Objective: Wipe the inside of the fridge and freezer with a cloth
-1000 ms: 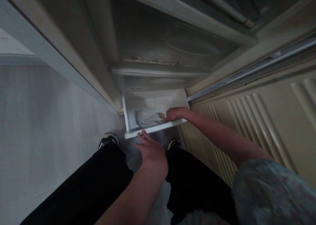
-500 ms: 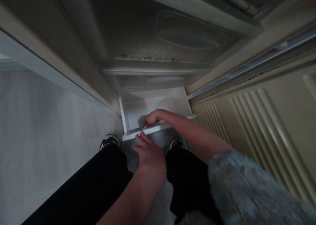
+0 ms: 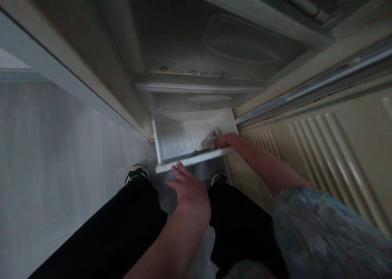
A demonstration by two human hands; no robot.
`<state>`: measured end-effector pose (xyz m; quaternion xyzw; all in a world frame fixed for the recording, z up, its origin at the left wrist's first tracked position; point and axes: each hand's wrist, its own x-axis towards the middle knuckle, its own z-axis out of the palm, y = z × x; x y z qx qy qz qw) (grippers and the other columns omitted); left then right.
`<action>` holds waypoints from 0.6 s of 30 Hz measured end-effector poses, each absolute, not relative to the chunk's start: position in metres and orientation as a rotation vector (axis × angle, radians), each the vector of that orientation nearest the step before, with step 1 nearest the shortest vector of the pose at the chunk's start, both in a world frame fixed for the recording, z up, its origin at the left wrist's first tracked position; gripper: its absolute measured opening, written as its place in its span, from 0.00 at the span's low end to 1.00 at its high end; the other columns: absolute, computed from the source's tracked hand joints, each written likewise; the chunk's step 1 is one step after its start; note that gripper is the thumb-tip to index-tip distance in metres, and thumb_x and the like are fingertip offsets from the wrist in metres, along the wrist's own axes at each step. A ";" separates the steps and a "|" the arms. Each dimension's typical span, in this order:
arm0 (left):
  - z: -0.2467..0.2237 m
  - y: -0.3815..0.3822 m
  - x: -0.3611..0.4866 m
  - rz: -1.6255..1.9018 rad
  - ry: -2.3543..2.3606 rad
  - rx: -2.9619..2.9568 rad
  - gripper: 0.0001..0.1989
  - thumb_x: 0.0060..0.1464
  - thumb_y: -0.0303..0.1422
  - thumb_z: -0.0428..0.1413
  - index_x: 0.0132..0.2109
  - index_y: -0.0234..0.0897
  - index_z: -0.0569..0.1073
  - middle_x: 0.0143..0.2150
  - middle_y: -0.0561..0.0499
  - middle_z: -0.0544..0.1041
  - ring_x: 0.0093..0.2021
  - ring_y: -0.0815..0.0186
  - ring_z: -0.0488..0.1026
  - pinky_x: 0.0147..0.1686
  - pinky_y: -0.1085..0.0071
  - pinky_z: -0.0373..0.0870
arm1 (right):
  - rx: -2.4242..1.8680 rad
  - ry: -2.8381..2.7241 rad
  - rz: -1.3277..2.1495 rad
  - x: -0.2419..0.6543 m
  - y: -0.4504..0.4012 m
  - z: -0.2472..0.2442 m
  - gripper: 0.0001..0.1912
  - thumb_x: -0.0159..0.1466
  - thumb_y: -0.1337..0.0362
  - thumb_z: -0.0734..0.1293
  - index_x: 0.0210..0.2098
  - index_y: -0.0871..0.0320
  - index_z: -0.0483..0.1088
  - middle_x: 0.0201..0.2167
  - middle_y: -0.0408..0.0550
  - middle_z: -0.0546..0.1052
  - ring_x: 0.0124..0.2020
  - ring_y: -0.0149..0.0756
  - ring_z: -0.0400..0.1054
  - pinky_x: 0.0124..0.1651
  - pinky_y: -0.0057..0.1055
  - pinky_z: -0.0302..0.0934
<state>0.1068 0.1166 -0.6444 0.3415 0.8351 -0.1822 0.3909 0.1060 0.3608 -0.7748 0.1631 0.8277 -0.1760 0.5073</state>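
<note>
The white drawer [image 3: 204, 157] is pulled out in front of both hands. The left hand [image 3: 192, 189] has its fingers spread and touches the front edge. The right hand [image 3: 226, 140] has just moved away from the left one, along the drawer; therefore more of the ribbed floor [image 3: 176, 138] shows ahead of the left fingers. It is closed on a pale, crumpled, loosely folded cloth [image 3: 208, 140], inside the drawer.

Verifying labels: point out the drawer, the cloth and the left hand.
Drawer [image 3: 199, 159], head view, front rim.
Cloth [image 3: 211, 138], head view, bunched part beside the fingers.
Left hand [image 3: 191, 187], head view, back of the hand.
</note>
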 end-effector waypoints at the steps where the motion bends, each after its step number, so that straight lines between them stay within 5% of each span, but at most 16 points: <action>1: -0.645 0.116 0.107 -0.469 2.119 0.867 0.32 0.64 0.15 0.38 0.69 0.25 0.71 0.77 0.26 0.51 0.76 0.38 0.55 0.63 0.45 0.72 | 0.424 1.982 -0.374 0.108 0.366 -0.773 0.03 0.58 0.73 0.72 0.32 0.64 0.80 0.28 0.45 0.80 0.28 0.32 0.75 0.46 0.32 0.72; 6: -0.640 0.115 0.104 -0.489 2.102 0.925 0.31 0.65 0.17 0.39 0.70 0.23 0.71 0.76 0.23 0.53 0.76 0.36 0.56 0.62 0.43 0.73 | 0.512 2.053 -0.263 0.093 0.355 -0.771 0.08 0.60 0.74 0.72 0.39 0.65 0.83 0.41 0.57 0.84 0.45 0.41 0.80 0.54 0.33 0.70; 10: -0.624 0.119 0.106 -0.427 2.145 1.037 0.31 0.65 0.16 0.37 0.69 0.16 0.69 0.74 0.18 0.57 0.74 0.32 0.59 0.60 0.40 0.74 | 0.595 2.288 -0.212 0.088 0.336 -0.730 0.16 0.73 0.68 0.64 0.53 0.69 0.80 0.56 0.68 0.80 0.58 0.50 0.76 0.60 0.35 0.67; 14: -0.606 0.117 0.121 -0.259 1.996 1.182 0.32 0.62 0.13 0.34 0.69 0.07 0.65 0.70 0.13 0.62 0.68 0.34 0.69 0.54 0.50 0.79 | 0.936 2.629 -0.143 0.123 0.303 -0.648 0.26 0.79 0.52 0.57 0.51 0.61 0.81 0.49 0.61 0.83 0.53 0.53 0.77 0.54 0.38 0.67; 18: -0.597 0.104 0.150 -0.159 1.812 1.250 0.24 0.65 0.16 0.45 0.59 0.21 0.80 0.58 0.22 0.79 0.56 0.43 0.80 0.51 0.53 0.80 | 0.880 2.588 -0.474 0.175 0.260 -0.597 0.10 0.70 0.61 0.68 0.42 0.55 0.83 0.42 0.50 0.84 0.46 0.46 0.79 0.51 0.35 0.66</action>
